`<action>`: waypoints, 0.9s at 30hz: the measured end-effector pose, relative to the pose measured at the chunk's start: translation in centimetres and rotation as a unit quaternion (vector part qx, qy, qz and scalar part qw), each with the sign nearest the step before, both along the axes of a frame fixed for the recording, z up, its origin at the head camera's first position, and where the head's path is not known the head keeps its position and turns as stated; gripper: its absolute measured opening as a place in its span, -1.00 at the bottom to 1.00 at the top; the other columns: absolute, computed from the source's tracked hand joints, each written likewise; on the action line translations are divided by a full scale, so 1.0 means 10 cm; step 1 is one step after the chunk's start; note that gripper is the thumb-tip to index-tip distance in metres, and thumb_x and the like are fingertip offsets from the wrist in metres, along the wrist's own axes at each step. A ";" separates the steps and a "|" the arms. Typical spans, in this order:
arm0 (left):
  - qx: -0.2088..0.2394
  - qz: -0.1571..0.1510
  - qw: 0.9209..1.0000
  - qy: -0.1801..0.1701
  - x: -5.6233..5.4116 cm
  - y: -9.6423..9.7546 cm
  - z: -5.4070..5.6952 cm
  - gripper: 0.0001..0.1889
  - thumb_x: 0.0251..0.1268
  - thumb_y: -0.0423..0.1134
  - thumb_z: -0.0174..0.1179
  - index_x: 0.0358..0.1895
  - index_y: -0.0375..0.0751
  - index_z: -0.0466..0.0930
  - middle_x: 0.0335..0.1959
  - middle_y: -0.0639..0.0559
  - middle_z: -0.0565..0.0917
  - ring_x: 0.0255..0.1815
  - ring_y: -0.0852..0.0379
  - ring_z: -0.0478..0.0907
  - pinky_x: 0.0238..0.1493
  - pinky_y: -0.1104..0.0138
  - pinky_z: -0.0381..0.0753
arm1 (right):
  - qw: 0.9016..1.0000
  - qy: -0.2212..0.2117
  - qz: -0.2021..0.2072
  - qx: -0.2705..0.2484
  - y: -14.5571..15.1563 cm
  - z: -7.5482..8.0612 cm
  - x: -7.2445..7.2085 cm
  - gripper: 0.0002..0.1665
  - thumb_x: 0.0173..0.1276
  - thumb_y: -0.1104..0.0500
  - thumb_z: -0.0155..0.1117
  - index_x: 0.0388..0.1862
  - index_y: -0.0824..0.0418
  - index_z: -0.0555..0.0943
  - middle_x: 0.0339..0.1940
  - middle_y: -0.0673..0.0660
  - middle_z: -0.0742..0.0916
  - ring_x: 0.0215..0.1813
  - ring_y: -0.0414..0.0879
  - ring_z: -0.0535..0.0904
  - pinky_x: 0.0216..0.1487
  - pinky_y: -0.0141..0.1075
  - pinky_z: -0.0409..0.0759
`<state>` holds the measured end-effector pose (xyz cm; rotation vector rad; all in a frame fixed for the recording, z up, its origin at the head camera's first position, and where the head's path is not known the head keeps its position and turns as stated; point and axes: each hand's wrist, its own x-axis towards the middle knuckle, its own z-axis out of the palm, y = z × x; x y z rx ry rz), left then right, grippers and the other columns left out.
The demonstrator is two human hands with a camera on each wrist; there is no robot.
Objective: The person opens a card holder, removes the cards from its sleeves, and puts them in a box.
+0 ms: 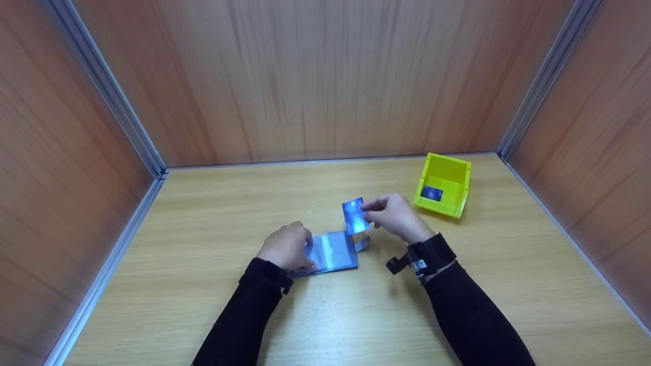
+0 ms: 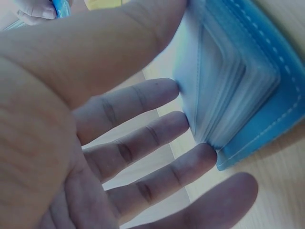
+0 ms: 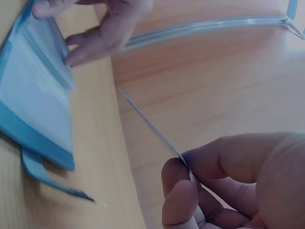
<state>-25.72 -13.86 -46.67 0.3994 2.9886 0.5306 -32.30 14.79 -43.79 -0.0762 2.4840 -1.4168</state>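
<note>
A blue card holder (image 1: 339,258) lies spread on the table, its stitched cover (image 2: 259,143) around a stack of clear plastic sleeves (image 2: 228,95). My left hand (image 1: 286,247) holds the sleeves at the holder's left side, thumb at one edge and fingertips along another. Just above the holder's right end, my right hand (image 1: 396,216) pinches a blue card (image 1: 353,214) between thumb and fingers. The right wrist view shows this thin card (image 3: 147,121) edge-on, apart from the holder. A strap with a closure (image 3: 47,179) sticks out from the cover.
A yellow-green bin (image 1: 447,180) stands at the back right, with a dark blue card-like piece (image 1: 432,193) inside. Wood-grain panels (image 1: 325,81) wall the table (image 1: 203,213) at the back and both sides, with metal strips (image 1: 109,91) at the corners.
</note>
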 end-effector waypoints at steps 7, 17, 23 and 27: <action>0.005 -0.004 1.000 0.001 0.02 0.02 -0.03 -0.42 -0.06 -0.09 0.88 0.04 -0.24 0.89 -0.01 -0.09 0.76 -0.07 -0.10 0.72 0.09 -0.07 0.80 | 0.999 0.017 -0.036 0.005 0.31 0.05 -0.07 -0.63 0.65 0.15 0.44 0.35 0.11 0.81 0.24 0.19 0.87 0.08 0.01 0.77 0.36 0.04 0.74; 0.006 -0.001 1.000 0.001 -0.02 0.08 -0.04 -0.42 -0.09 -0.08 0.89 0.02 -0.25 0.89 -0.09 -0.04 0.72 -0.10 -0.07 0.67 0.04 -0.05 0.76 | 0.994 0.026 -0.101 0.039 0.94 0.15 -0.38 -0.57 0.69 0.15 0.36 0.44 0.13 0.76 0.35 0.25 0.81 0.18 0.04 0.71 0.32 -0.11 0.76; 0.008 -0.004 1.000 0.001 -0.03 0.10 -0.04 -0.42 -0.09 -0.08 0.89 0.01 -0.25 0.89 -0.09 -0.04 0.71 -0.08 -0.08 0.67 0.05 -0.06 0.76 | 0.986 0.031 -0.156 0.058 1.27 0.23 -0.59 -0.53 0.69 0.15 0.31 0.48 0.14 0.74 0.41 0.24 0.74 0.23 0.05 0.68 0.25 -0.15 0.72; 0.007 -0.002 1.000 0.000 -0.02 0.09 -0.04 -0.42 -0.09 -0.08 0.89 0.01 -0.25 0.89 -0.09 -0.04 0.71 -0.09 -0.08 0.67 0.04 -0.06 0.76 | 0.979 0.053 -0.178 0.079 1.41 0.26 -0.71 -0.52 0.66 0.18 0.31 0.48 0.23 0.74 0.45 0.31 0.75 0.31 0.16 0.75 0.26 -0.13 0.73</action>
